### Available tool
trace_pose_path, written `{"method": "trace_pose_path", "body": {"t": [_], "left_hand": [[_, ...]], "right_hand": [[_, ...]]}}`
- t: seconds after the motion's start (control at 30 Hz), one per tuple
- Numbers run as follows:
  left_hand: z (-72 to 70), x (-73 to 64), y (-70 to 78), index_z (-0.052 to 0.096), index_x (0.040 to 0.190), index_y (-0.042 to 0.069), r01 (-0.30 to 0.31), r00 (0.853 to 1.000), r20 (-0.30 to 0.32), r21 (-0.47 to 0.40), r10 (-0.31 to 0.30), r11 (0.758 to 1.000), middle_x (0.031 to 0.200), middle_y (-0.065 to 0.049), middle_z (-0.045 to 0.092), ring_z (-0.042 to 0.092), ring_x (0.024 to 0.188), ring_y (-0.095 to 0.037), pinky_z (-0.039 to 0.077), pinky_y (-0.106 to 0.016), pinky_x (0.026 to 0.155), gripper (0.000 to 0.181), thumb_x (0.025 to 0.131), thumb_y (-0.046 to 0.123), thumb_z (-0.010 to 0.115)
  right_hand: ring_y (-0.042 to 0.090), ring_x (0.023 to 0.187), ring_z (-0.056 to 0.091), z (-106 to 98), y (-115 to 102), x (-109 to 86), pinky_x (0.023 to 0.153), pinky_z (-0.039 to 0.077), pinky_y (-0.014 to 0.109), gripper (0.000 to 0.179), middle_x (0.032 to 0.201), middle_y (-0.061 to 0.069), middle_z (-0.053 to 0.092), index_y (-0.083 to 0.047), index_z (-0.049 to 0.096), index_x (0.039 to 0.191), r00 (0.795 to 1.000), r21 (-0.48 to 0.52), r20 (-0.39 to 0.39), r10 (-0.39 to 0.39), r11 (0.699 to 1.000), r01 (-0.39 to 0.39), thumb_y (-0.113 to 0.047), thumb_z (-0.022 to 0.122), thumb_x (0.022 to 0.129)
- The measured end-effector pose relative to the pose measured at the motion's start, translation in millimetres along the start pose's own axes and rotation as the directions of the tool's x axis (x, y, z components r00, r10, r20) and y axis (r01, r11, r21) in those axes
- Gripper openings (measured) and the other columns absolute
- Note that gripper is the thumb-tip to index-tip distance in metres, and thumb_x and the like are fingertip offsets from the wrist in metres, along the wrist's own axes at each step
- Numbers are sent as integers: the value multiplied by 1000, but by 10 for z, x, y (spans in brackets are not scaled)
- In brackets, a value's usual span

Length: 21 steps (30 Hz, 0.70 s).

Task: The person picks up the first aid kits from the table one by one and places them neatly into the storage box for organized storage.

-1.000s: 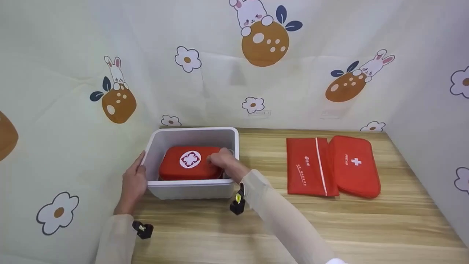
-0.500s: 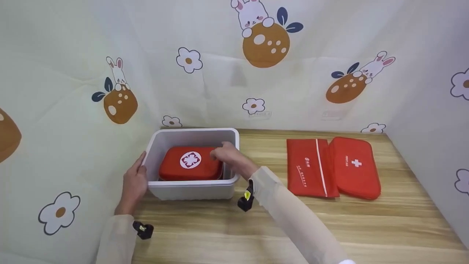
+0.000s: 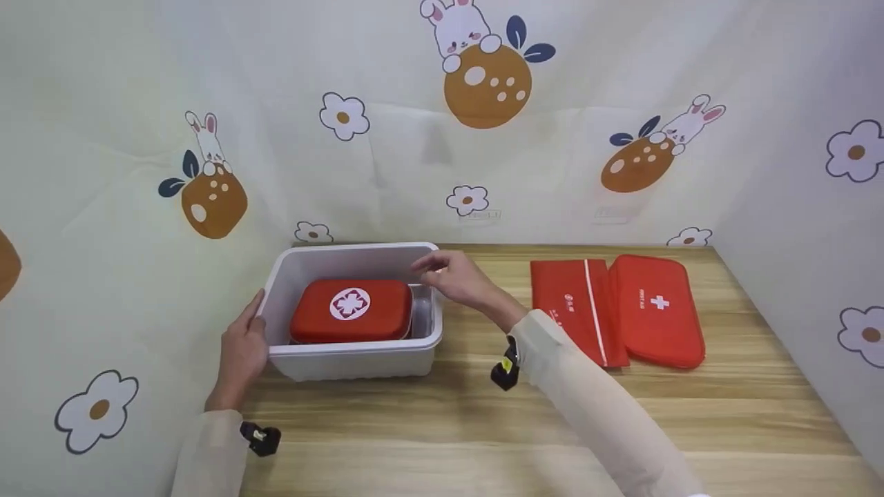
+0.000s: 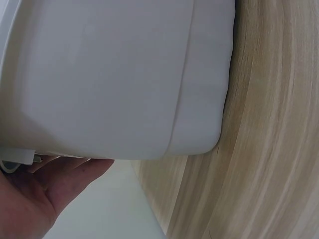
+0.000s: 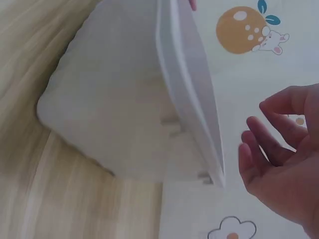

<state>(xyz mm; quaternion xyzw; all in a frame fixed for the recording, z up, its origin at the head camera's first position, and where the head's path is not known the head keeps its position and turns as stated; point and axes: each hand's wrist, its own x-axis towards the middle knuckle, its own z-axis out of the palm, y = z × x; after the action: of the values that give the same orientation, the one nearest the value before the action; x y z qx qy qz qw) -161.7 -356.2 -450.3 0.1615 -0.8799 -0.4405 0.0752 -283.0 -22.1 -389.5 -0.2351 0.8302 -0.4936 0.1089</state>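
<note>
The outer wall of a pale grey bin (image 3: 352,362) is touched at nine o'clock by the left hand (image 3: 244,345), whose fingers are laid fairly straight along it; some fingertips are hidden. Above the bin's rim, at two o'clock, the right hand (image 3: 461,278) is held apart from the wall, its fingers loosely bent, slightly parted and unloaded. Within the bin a red case (image 3: 380,310) is seated, its round white emblem turned upward; a shiny item at its three o'clock cannot be identified. The left sleeve (image 3: 207,449) is extended from seven o'clock, the right sleeve (image 3: 594,407) from five. At three o'clock from the bin, a flat red pouch (image 3: 573,304), partly covered by that sleeve, is overlapped with a red first-aid case (image 3: 656,335) on the wooden tabletop (image 3: 387,428).
</note>
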Motion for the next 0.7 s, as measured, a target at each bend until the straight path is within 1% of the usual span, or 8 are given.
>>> {"method": "trace_pose_path", "body": {"t": [0.07,0.17,0.27,0.33,0.43,0.53,0.6,0.7], "left_hand": [[-17,-5,-10,15,162,21,2,1000,8,1,-2,1000,167,-13,17,18,155,-37,21,-57,125,56,106,17,17],[-25,-12,-29,13,162,22,5,1000,11,-2,-5,1000,168,-12,16,17,155,-37,22,-58,124,55,107,19,17],[-14,-3,-41,12,162,23,14,1000,16,-11,-14,1000,168,-10,15,16,156,-37,22,-58,124,55,107,20,17],[-3,5,-40,12,162,24,23,1000,17,-9,-23,1000,168,-10,14,15,156,-36,22,-58,124,55,107,21,16],[12,24,-32,12,162,24,29,999,17,-17,-29,999,168,-9,14,15,156,-36,21,-58,124,55,107,22,16],[21,37,-20,12,162,24,27,999,20,-22,-26,999,168,-8,14,15,156,-35,21,-58,124,55,107,22,16],[22,42,-16,11,162,24,28,999,25,-23,-27,999,169,-8,13,15,156,-35,22,-58,124,55,107,22,16],[19,39,-16,11,162,25,27,999,23,-18,-27,999,169,-8,13,14,156,-36,22,-59,123,55,107,22,16]], "right_hand": [[26,119,61,-23,65,-37,104,49,39,27,122,13,70,-7,75,111,999,-28,-44,-30,999,29,-7,61,89],[30,129,56,-54,180,-88,114,42,45,26,126,12,67,-5,75,109,992,-64,-108,-62,996,55,-4,62,86],[32,130,54,-108,309,-137,116,40,48,27,129,14,66,-5,75,109,981,-92,-175,-79,994,64,-2,63,85],[34,130,53,-160,395,-183,116,40,49,27,131,15,65,-5,75,109,973,-101,-217,-74,993,53,-2,64,84],[35,131,53,-246,530,-253,115,41,50,28,131,16,64,-4,75,108,955,-83,-291,-51,996,28,-2,64,83],[34,130,53,-316,682,-337,113,42,50,29,128,15,65,-3,74,108,933,-48,-361,0,999,-18,-1,63,82],[34,132,53,-353,787,-397,117,38,52,30,128,15,65,-2,73,110,919,-31,-392,35,998,-51,0,63,81],[35,135,50,-413,926,-485,120,33,54,33,131,15,63,-3,72,114,906,-25,-415,80,995,-99,0,62,82]]}}
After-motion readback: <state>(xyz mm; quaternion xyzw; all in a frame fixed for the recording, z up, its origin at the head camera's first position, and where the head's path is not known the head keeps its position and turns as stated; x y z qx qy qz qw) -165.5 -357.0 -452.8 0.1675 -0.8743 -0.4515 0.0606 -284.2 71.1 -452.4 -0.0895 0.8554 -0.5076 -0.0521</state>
